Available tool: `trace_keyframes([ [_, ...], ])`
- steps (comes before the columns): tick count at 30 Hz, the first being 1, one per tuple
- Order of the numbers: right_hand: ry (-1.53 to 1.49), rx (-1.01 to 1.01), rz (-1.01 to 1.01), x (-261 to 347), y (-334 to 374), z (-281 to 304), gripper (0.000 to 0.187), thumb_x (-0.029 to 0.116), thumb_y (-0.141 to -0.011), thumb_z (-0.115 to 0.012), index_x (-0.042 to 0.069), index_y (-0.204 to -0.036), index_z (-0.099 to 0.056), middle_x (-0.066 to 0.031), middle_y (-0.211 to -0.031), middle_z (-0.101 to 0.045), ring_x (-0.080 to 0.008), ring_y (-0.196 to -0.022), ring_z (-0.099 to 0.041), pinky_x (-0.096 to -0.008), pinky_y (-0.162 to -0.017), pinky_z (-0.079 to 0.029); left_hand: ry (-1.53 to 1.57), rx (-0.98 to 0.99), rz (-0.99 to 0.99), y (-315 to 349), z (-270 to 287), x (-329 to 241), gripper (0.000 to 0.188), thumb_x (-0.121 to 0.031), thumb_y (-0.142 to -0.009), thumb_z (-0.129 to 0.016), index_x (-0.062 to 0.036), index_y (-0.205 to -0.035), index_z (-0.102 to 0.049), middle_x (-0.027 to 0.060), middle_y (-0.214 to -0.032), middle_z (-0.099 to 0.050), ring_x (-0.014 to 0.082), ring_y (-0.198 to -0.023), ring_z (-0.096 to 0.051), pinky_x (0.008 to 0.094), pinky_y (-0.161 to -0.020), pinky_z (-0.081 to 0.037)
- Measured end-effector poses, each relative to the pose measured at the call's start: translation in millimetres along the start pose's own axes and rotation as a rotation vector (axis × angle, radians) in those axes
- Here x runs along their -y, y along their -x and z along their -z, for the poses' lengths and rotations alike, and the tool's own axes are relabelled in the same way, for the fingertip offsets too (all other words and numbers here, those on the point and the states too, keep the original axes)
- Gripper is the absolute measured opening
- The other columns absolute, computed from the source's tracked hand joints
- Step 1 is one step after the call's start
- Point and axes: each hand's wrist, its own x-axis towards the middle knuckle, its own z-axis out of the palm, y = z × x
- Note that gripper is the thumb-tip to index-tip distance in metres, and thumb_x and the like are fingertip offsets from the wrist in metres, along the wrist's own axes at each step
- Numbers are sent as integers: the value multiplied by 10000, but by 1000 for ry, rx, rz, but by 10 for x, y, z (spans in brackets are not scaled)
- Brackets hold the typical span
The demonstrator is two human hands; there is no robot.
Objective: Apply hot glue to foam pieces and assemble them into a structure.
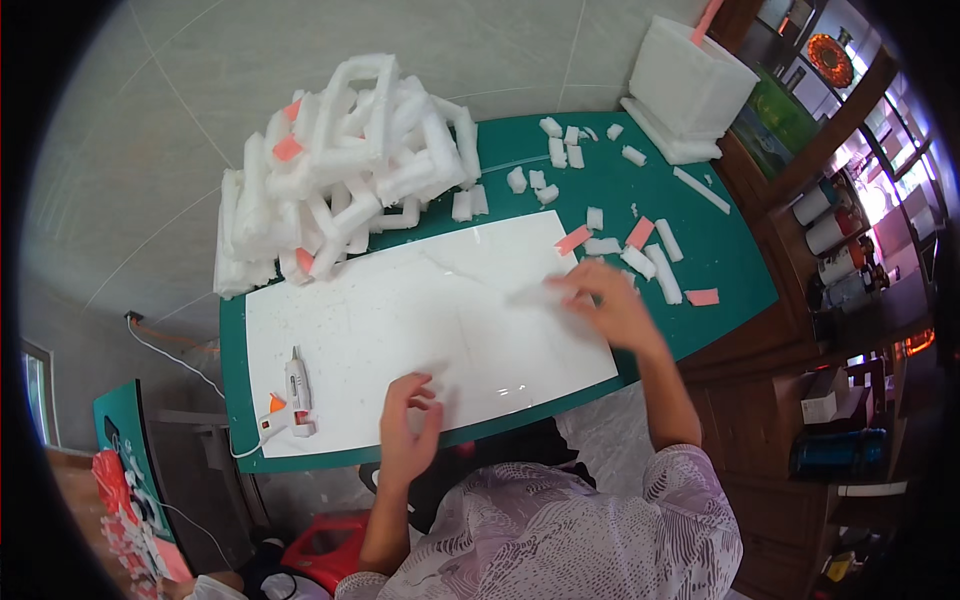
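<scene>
A white board (400, 320) with a glossy face lies along the front of the green table. Over its near edge hangs my left hand (408, 428), fingers loosely curved and apart from the thumb, holding nothing. My right hand (612, 300) is above the board's right end, close to loose white foam pieces (663, 275) and a pink strip (574, 240). Its fingertips are smeared by motion. A pale blur sits beside them, and I cannot tell whether it is a held piece or a shadow. To the left, a white glue gun (297, 388) with an orange trigger rests on the board.
White foam frames (350, 150) are heaped at the back left, with pink bits among them. Small foam offcuts (557, 152) scatter across the green tabletop (720, 260). A white foam box (690, 80) stands at the back right, near wooden shelves. The glue gun's cord (244, 452) passes over the left edge.
</scene>
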Motion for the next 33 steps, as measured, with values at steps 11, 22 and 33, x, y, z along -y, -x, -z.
trace_keyframes([
  [11, -456, 278, -116, 529, 307, -817, 397, 41, -885, -731, 113, -1274, -700, -96, -1071, -705, -199, -908, -695, -327, -829, -575, 116, 58, 138, 19, -149, -54, 171, -16, -947, -674, 49, -1089, -604, 116, -930, -719, 151, -855, -689, 285, -796, -521],
  [22, -462, 257, -111, 405, 393, -806, 365, 90, -918, -706, 53, -1277, -656, -116, -1072, -718, -200, -903, -698, -328, -819, -583, 342, -66, 184, -24, -255, -22, 197, 5, -941, -651, 31, -1132, -613, 165, -1148, -720, 171, -1016, -662, 296, -901, -502],
  [33, 582, -326, -154, -1137, -77, 284, 341, -17, -831, -682, 4, -1171, -681, -172, -1215, -676, -390, -1145, -585, -433, -993, -469, 461, -131, 288, -41, -55, 3, 262, 47, -937, -639, 31, -1180, -541, 148, -1072, -705, 134, -777, -671, 268, -727, -562],
])
